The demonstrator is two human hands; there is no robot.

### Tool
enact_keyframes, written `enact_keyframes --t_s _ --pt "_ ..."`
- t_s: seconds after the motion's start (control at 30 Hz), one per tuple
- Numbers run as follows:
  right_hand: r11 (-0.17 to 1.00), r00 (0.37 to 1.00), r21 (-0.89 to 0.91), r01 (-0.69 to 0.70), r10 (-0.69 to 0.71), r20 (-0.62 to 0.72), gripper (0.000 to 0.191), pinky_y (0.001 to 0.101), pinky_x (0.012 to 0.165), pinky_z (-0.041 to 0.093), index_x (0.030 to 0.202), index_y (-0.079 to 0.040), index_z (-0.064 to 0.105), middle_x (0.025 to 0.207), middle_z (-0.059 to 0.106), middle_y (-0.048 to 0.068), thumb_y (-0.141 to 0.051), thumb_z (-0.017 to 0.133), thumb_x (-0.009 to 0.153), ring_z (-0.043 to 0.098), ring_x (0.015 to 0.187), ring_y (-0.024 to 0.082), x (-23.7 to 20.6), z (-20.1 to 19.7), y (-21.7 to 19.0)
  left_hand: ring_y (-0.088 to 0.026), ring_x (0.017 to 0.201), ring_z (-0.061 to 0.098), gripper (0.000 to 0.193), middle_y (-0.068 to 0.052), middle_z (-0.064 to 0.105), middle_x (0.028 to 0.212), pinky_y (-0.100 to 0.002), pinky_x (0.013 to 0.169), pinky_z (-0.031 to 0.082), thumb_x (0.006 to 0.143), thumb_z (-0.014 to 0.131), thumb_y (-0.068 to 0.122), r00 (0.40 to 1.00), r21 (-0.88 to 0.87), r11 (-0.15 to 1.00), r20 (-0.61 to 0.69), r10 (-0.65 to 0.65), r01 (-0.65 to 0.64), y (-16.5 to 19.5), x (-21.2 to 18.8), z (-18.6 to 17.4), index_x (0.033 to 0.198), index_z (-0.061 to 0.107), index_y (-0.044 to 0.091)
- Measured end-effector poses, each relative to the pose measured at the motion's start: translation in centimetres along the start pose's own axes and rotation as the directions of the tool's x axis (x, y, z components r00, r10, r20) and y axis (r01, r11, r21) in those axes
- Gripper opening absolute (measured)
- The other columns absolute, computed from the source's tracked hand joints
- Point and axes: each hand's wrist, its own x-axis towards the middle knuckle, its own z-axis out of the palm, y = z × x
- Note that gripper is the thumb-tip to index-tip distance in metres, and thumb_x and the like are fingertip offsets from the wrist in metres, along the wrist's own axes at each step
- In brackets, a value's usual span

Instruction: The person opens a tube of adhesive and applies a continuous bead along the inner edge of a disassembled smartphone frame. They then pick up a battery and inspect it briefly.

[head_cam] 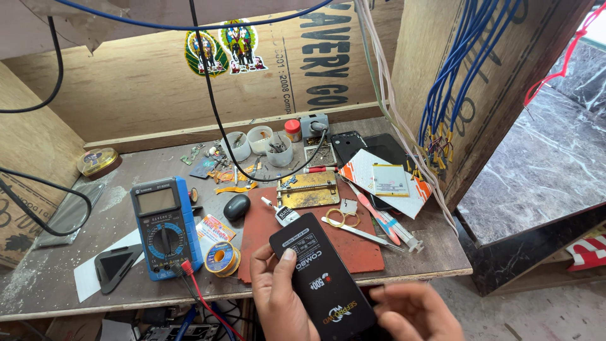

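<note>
We grip the black box [325,281] in our left hand [274,297], thumb on its face, over the table's front edge. Right hand [416,312] is loosely open, just touching its lower corner. It looks light, stiff and slick, so hold the long edges. Long axis runs from the red mat [353,246] down-right toward us.

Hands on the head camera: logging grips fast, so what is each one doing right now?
Left hand: closed around the black box, thumb on top.
Right hand: open, holding nothing, fingers loosely curled beside the box's near end.
</note>
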Motion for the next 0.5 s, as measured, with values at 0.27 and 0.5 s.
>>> enact_keyframes --t_s 0.27,0.5 --pt "0.938 0.987 0.311 -0.155 0.162 0.002 0.084 0.0414 0.091 0.057 0.141 -0.006 0.041 0.095 0.073 0.02 0.012 0.077 0.067 0.074 0.096 0.025 1.3 4.5 -4.7 -0.023 0.091 0.072 0.029 -0.018 0.069 0.104 -0.043 0.081 0.064 0.091 0.054 -0.002 0.998 -0.097 0.993 0.008 0.069 -0.068 -1.4 -1.1 -1.7 0.119 0.05 0.002" --pt "0.961 0.997 0.27 0.064 -0.071 0.016 0.075 0.0358 0.075 0.058 0.139 -0.002 0.042 0.089 0.073 0.017 0.011 0.08 0.075 0.073 0.084 0.022 3.1 2.4 -7.6 -0.03 0.104 0.07 0.036 -0.02 0.066 0.113 -0.057 0.089 0.059 0.089 0.059 -0.003 0.958 -0.048 0.996 0.273 0.09 -0.08 -4.6 0.9 -10.8 0.123 0.045 0.002"
